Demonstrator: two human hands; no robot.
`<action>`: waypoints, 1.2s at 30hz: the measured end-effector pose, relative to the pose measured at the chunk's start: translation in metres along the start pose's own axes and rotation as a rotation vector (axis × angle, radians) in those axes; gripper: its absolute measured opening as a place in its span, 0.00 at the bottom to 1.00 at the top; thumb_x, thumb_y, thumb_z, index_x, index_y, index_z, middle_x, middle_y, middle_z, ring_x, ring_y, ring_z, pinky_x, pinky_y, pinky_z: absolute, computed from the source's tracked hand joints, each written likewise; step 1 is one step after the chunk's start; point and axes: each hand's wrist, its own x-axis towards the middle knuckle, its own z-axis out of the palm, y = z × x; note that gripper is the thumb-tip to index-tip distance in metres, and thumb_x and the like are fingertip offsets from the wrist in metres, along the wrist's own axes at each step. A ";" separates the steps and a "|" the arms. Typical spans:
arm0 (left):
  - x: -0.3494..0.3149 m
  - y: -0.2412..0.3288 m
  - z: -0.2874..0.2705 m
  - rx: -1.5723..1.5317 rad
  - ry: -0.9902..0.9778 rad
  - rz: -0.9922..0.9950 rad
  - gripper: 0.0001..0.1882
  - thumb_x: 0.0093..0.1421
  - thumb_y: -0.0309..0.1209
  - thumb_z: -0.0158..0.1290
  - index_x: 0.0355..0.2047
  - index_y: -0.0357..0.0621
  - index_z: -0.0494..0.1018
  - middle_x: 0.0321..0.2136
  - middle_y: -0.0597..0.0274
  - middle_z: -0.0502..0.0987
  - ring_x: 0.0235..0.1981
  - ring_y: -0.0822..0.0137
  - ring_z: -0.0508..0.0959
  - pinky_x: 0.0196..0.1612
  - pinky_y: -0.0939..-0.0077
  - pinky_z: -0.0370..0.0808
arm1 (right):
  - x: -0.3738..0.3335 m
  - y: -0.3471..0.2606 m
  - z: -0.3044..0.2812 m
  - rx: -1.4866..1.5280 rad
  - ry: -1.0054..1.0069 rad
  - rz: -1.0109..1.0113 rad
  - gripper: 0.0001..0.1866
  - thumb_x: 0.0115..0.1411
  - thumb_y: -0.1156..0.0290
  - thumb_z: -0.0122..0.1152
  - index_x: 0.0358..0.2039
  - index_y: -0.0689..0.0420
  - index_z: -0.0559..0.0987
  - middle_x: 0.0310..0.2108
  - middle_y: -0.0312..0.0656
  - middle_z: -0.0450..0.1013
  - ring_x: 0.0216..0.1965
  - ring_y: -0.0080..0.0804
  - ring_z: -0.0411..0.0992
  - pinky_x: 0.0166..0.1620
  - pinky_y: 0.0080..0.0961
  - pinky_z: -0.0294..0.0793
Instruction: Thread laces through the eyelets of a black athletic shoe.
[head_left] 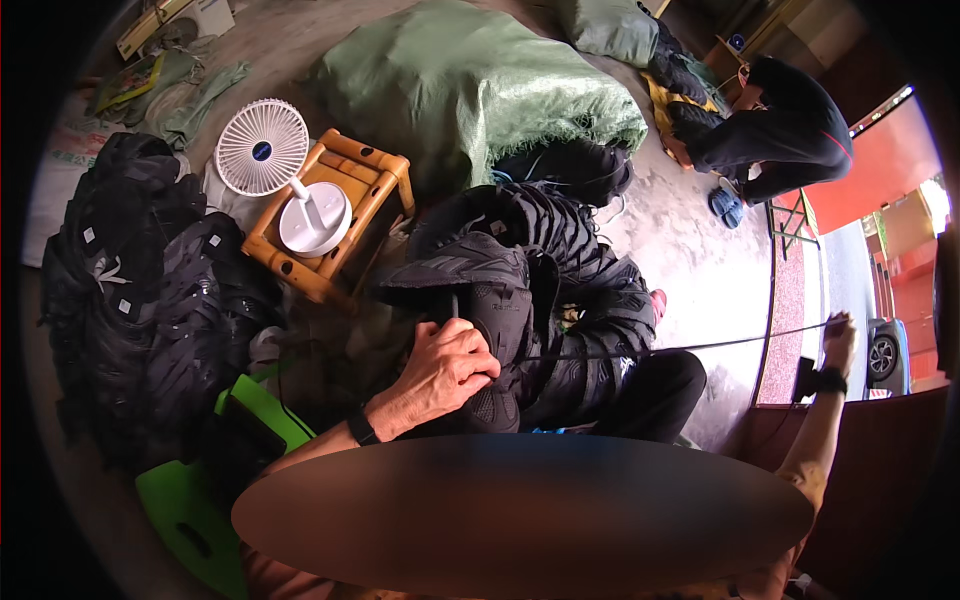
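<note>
While the dark grey ribbed fabric piece (pixel 503 305) is held at the centre of the frame by the closed fingers of the left hand (pixel 455 360), the far end of a thin black cord (pixel 740 343) is pinched by the right hand (pixel 840 335) at the right edge. The piece is found directly against the left fingers, well apart from the right; the cord is stretched nearly straight between them, its long axis tilted slightly upward to the right. Exact finger placement under the left knuckles cannot be told. Beyond, curved black ridged pieces (pixel 560 215) are seen layered; a yellow-brown bamboo stool (pixel 312 287) is noted upper left, and a frayed pale green woven sheet (pixel 450 85) at top centre.
</note>
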 end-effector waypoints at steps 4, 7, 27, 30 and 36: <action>-0.006 0.020 -0.014 0.102 -0.082 -0.148 0.07 0.46 0.28 0.63 0.26 0.56 0.78 0.33 0.74 0.72 0.47 0.67 0.69 0.48 0.60 0.59 | -0.168 0.130 0.098 -0.079 -0.408 0.456 0.10 0.64 0.70 0.50 0.42 0.60 0.75 0.33 0.39 0.73 0.37 0.31 0.73 0.50 0.27 0.74; 0.004 0.025 -0.012 0.092 -0.113 -0.185 0.06 0.46 0.30 0.63 0.25 0.56 0.78 0.33 0.73 0.71 0.48 0.66 0.68 0.49 0.58 0.57 | -0.307 0.122 0.227 -0.374 -0.548 0.517 0.05 0.62 0.71 0.55 0.39 0.54 0.75 0.26 0.29 0.70 0.23 0.14 0.65 0.26 0.15 0.64; 0.011 0.054 0.014 0.457 -0.129 -0.227 0.17 0.41 0.34 0.67 0.32 0.48 0.75 0.36 0.59 0.66 0.47 0.57 0.65 0.55 0.46 0.57 | -0.349 0.047 0.382 0.549 -0.689 0.580 0.10 0.70 0.64 0.49 0.35 0.56 0.71 0.18 0.28 0.64 0.14 0.14 0.53 0.21 0.14 0.52; 0.012 0.055 0.018 0.456 -0.112 -0.220 0.23 0.42 0.33 0.67 0.40 0.49 0.72 0.38 0.59 0.67 0.48 0.57 0.66 0.54 0.49 0.59 | -0.356 0.066 0.362 0.374 -0.559 0.579 0.07 0.70 0.66 0.51 0.40 0.55 0.73 0.17 0.28 0.64 0.14 0.14 0.53 0.20 0.13 0.52; 0.002 0.034 -0.020 0.296 -0.082 -0.026 0.20 0.51 0.27 0.61 0.44 0.43 0.68 0.46 0.56 0.68 0.45 0.57 0.72 0.46 0.62 0.65 | -0.383 0.079 0.298 -0.702 -0.605 0.027 0.11 0.66 0.64 0.56 0.41 0.59 0.77 0.28 0.32 0.74 0.18 0.14 0.62 0.21 0.15 0.57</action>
